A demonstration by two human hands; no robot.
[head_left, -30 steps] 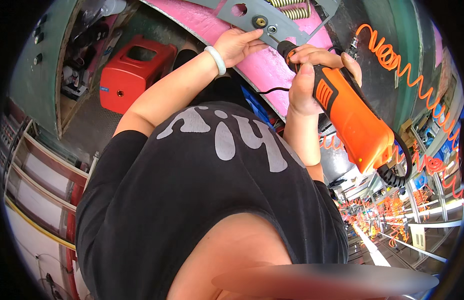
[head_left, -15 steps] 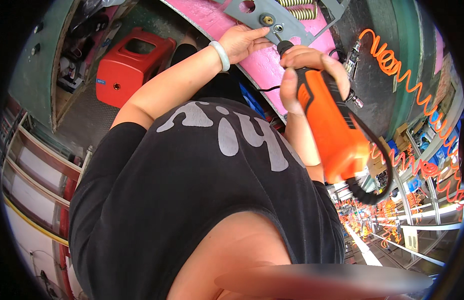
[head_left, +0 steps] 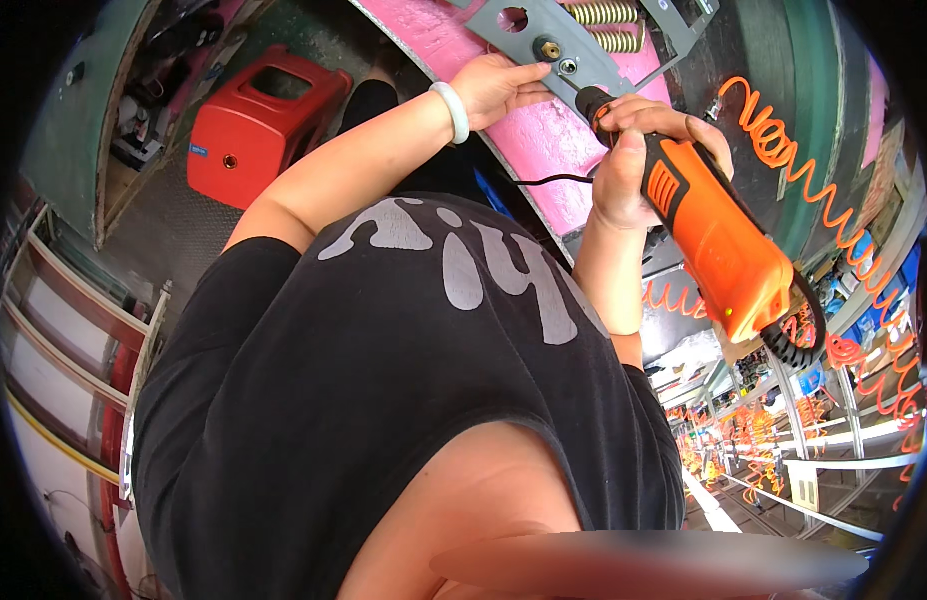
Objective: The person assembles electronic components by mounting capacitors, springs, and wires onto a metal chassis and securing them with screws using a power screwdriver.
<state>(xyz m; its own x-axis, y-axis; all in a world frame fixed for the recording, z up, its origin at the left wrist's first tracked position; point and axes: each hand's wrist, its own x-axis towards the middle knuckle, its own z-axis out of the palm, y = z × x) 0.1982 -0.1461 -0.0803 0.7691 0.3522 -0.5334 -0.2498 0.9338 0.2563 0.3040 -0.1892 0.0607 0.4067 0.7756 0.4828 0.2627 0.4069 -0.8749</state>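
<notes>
My right hand [head_left: 659,150] is wrapped around an orange and black corded electric screwdriver [head_left: 719,245]. Its slim bit slants toward a round nut-like fitting [head_left: 569,67] on a grey metal plate [head_left: 587,45]; whether the bit touches it, I cannot tell. Beside that fitting sits a brass one [head_left: 551,50]. My left hand [head_left: 492,92], with a pale bangle at the wrist, pinches the plate's near edge, the thumb side close to the brass fitting and the other fingers partly hidden along the edge. Two coil springs [head_left: 619,41] lie beyond the plate.
Pink padding [head_left: 529,140] covers the work surface beneath the plate. To the left on the floor stands a red plastic stool [head_left: 234,150]. An orange coiled hose [head_left: 769,135] hangs at the right, near racks of supplies. A thin black cable [head_left: 554,180] crosses the padding's edge.
The screwdriver's rear end has swung right and slightly up, and my right hand has shifted right with it. My left hand keeps its place at the plate; the view has shifted slightly.
</notes>
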